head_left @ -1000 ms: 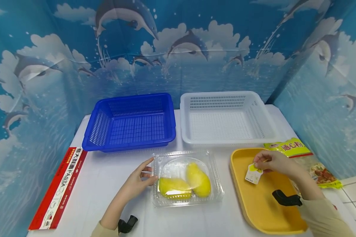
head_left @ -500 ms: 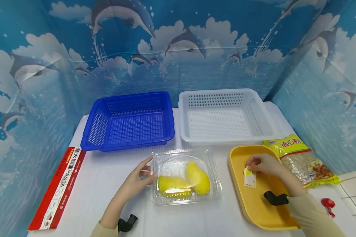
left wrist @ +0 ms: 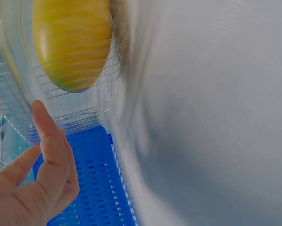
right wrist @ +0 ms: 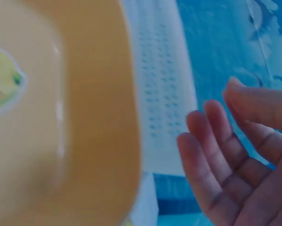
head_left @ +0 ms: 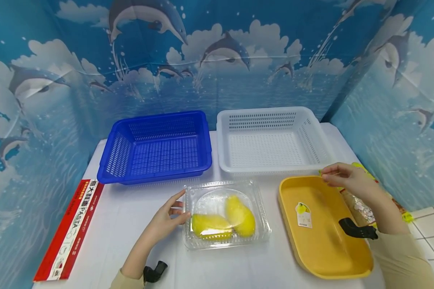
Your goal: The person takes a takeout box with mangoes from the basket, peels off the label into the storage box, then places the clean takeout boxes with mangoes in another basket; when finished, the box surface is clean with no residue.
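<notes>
Your left hand [head_left: 168, 218] rests relaxed against the clear box [head_left: 226, 214]; right hand [head_left: 343, 178] empty beside it. Pushing could slide the box.

A clear plastic box [head_left: 226, 214] lies flat on the white table, in front of the gap between the two baskets, its lid closed. Through the lid show two yellow mangoes [head_left: 223, 220], one lying across the front left, the other angled up beside it and touching it. The left hand [head_left: 169, 216] rests against the box's left edge, fingers loosely straight. To the right lies a yellow tray [head_left: 327, 249], shallow and oblong. In it, near its left side, lies a small white label [head_left: 303, 214] with a yellow picture at the top, flat and free. The right hand [head_left: 343, 179] hovers over the tray's far right corner, empty, fingers relaxed.
</notes>
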Tool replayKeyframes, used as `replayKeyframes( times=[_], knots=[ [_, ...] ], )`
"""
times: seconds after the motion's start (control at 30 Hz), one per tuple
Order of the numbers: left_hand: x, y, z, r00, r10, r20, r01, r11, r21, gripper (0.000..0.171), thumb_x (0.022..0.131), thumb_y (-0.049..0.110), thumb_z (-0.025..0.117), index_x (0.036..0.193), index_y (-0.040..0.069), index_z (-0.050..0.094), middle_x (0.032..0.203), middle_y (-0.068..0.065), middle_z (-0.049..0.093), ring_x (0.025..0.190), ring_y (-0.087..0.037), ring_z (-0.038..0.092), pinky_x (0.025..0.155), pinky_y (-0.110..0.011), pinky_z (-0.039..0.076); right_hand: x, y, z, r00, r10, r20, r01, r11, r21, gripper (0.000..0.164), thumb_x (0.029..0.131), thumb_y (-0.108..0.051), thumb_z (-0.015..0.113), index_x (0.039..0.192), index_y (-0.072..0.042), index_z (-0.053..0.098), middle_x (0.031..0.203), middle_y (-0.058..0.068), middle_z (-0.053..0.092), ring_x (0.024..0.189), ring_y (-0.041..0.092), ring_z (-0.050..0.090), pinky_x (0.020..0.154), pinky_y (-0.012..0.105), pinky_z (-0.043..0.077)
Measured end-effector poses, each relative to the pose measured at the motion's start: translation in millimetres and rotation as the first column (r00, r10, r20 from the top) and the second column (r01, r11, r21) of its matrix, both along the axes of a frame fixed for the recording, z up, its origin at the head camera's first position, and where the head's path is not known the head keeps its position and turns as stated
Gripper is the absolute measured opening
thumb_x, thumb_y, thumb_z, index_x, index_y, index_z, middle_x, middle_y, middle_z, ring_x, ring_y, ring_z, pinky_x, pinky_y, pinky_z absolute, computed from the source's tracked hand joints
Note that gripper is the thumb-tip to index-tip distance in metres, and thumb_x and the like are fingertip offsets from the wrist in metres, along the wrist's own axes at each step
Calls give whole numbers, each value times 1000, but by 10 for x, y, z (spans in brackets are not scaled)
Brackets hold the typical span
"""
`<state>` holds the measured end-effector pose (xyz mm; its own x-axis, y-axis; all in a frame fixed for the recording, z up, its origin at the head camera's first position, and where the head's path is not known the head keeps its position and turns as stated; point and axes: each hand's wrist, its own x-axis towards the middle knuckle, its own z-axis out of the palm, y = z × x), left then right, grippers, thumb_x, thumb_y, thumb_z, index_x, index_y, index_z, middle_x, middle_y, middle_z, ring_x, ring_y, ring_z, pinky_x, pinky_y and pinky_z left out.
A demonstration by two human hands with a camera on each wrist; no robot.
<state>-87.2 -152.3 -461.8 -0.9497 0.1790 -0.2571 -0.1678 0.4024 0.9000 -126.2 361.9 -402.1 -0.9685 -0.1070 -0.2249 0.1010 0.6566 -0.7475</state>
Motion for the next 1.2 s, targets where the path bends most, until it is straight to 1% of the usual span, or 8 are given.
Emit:
replayKeyframes(
  times=[0.1,0.23,0.33,0.5,0.63,0.83,1.03,1.2],
  knots=[
    [1,-1,4,1000,-1,-2,1,1000,6,74,88,19,75,153,21,38,125,-17,54,101,-21,60,76,-31,62,-85,149,78,994,-68,-80,72,996,47,44,102,-39,51,126,-3,54,94,-22,62,80,-10,59,68,22,56],
    [0,-3,2,1000,-8,1,8,1000,8,75,88,20,75,153,21,37,125,-16,55,102,-21,60,76,-30,61,-207,275,45,982,-131,-136,146,983,108,55,103,-43,45,134,2,48,109,6,62,74,-13,55,64,19,55],
    [0,-9,-6,1000,-12,1,12,1000,5,74,88,21,75,153,21,38,125,-16,55,102,-21,60,76,-30,61,-314,321,-7,982,-167,-86,174,982,77,62,103,-45,43,140,4,42,127,26,51,75,-15,52,67,18,57],
    [-7,-13,-14,1000,-12,-6,12,1000,9,74,88,20,75,152,20,38,124,-16,55,101,-21,60,76,-30,61,-494,357,-45,986,-166,28,166,986,27,73,102,-48,43,150,7,29,145,37,35,76,-18,49,77,24,60],
    [-9,-9,-18,1000,-6,-8,6,1000,12,74,88,19,75,152,19,39,123,-16,55,101,-21,60,76,-29,61,-574,368,-44,984,-159,85,158,987,11,76,102,-47,45,152,6,25,142,34,40,75,-16,54,81,29,61],
    [-15,-1,-32,1000,10,-17,-10,1000,7,73,87,18,76,151,20,41,121,-15,56,99,-21,60,75,-29,62,-607,378,-57,971,-209,116,211,977,-7,76,100,-47,50,153,3,26,110,0,58,74,-6,62,76,24,60],
    [-12,-3,-61,999,13,-30,-13,1000,5,72,87,16,75,151,19,41,120,-17,56,96,-21,60,73,-30,62,-615,367,-63,967,-222,127,228,973,-34,75,101,-46,47,154,2,24,146,33,34,74,-11,58,76,20,59],
    [-15,8,-65,999,31,-42,-31,1000,2,71,87,15,75,150,22,42,117,-15,57,90,-19,62,71,-30,62,-621,360,-77,961,-247,128,254,966,-41,78,99,-49,49,154,0,24,147,30,34,74,-11,59,78,22,59]
  ],
)
